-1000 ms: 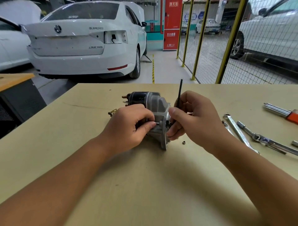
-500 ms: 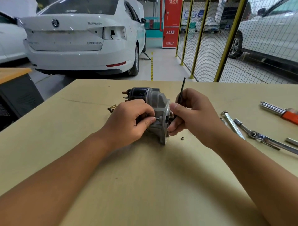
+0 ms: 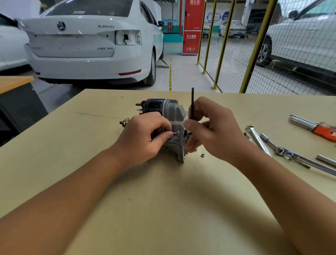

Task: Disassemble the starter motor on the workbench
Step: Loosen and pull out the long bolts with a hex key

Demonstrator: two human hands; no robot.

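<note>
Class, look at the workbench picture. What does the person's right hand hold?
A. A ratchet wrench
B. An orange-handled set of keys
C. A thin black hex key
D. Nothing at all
C: the right hand pinches a thin black hex key that stands upright beside the starter motor; the wrenches lie untouched on the workbench.

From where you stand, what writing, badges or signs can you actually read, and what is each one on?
"SUPERB": lettering on the white car's boot lid.
"灭火器箱": white characters on the red cabinet.
"火警119": lower on that cabinet, somewhat blurred.
Characters at the cabinet's top: cut off, not readable.
Chinese lettering on the boot lid's lower right: too blurred.
Engraving on the wrench: too small.
</note>
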